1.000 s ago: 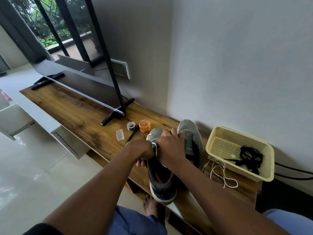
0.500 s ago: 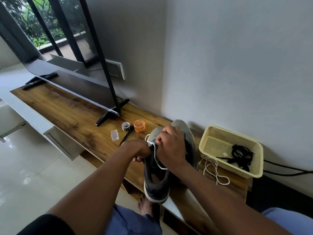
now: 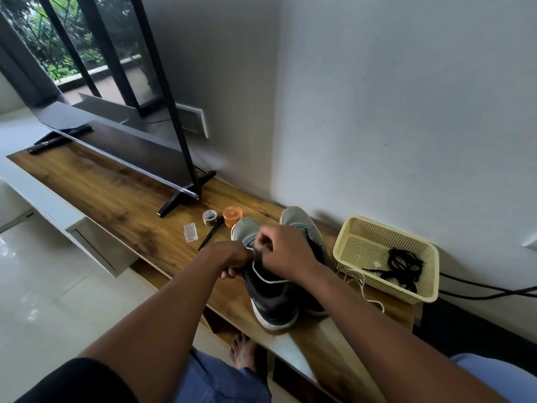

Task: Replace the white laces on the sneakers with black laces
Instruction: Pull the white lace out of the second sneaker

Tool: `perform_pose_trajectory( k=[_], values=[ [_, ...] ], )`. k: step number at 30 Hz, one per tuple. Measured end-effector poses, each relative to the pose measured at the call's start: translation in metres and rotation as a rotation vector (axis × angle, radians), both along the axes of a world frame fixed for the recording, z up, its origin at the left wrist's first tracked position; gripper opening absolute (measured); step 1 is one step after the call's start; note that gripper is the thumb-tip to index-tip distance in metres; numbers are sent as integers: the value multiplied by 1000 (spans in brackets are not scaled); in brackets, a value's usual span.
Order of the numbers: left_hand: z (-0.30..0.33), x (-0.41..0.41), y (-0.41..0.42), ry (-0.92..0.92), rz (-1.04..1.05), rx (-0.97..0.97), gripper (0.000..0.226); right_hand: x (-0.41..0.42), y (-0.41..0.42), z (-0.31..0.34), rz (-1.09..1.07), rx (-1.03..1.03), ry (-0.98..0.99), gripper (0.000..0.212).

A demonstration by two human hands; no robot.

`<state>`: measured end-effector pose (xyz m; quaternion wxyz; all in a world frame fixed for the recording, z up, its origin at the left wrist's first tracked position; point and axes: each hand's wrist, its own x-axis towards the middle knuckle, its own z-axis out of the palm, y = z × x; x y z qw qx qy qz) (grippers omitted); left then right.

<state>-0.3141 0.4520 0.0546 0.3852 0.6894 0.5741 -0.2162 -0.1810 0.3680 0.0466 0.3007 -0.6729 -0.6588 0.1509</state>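
- Step: unlacing near shoe [image 3: 270, 289]; I judge removal half done.
- Left hand [image 3: 232, 258] grips its collar; right hand [image 3: 283, 254] pinches white lace [image 3: 268, 279].
- Next: draw lace free, then fetch black laces [image 3: 404, 264].

Home living room: television [image 3: 122, 146] on wooden console [image 3: 116, 205].

your arms and clothes
2 bare forearms, a black sleeve [image 3: 72, 382] on your left arm, blue trousers [image 3: 220, 379], 1 bare foot [image 3: 242, 351].
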Motion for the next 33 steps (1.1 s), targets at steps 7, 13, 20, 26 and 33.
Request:
perform_pose_trajectory(
  k=[7, 13, 20, 26, 33],
  values=[
    [23, -18, 9, -91, -43, 153, 37, 21, -3, 24, -210, 11, 615, 8],
    [60, 0, -21, -511, 42, 626, 19, 21, -15, 45, -202, -34, 902, 4],
    [79, 21, -55, -884, 163, 741, 18, 22, -39, 88, -214, 10, 786, 8],
    [84, 31, -72, -995, 225, 658, 18, 39, -64, 110, -168, 15, 387, 6],
    [86, 53, -96, -1226, 269, 20, 51, 50, -68, 124, -284, 33, 1151, 8]
  ],
)
